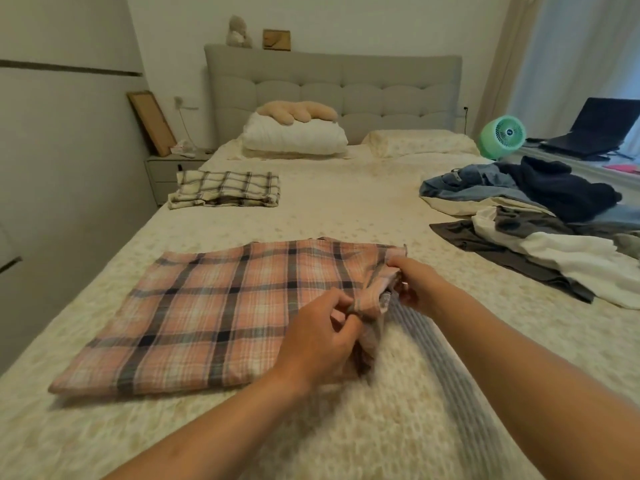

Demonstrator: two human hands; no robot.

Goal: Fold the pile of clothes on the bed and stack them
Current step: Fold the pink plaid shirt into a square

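A pink plaid garment (214, 313) lies flat on the bed (346, 202) in front of me, folded into a long strip. My left hand (318, 334) pinches its bunched right end near the front. My right hand (415, 285) grips the same end a little farther back. A folded cream checked garment (225, 188) lies at the far left of the bed. The unfolded pile of clothes (540, 216) sprawls at the right edge, with denim, dark navy, grey and white pieces.
White pillows (294, 136) with a beige plush on top rest against the grey headboard. A green fan (502, 136) and a laptop (595, 129) stand to the right of the bed. A nightstand (169, 171) stands at the left.
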